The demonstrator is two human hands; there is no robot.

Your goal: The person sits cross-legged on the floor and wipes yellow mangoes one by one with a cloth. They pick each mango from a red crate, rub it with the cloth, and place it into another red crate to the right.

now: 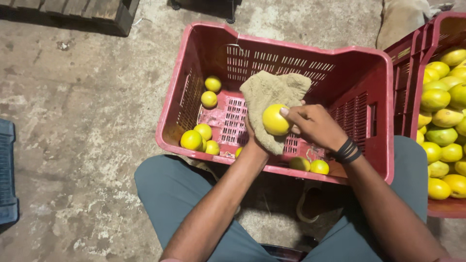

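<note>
Over the middle of the red crate point(369, 73), the right hand point(315, 127) pinches a yellow fruit point(275, 120) against the beige cloth point(272, 92) draped over the left hand point(252, 138), whose grip cups it from below, giving the fruit's skin a backing to rub on

We see an evenly lit scene under soft, fairly bright overhead light. Beneath our forearms, between the knees, the floor drops into deep shadow. The yellow fruit point(275, 120) between our hands shows a small pale sheen, not harsh glare. Focus is sharp around the hands; the crate of fruit point(444, 116) to the right of our right hand point(313, 125) looks slightly overbright. Far from the hands, the edges bend mildly and darken at the upper left.
</note>
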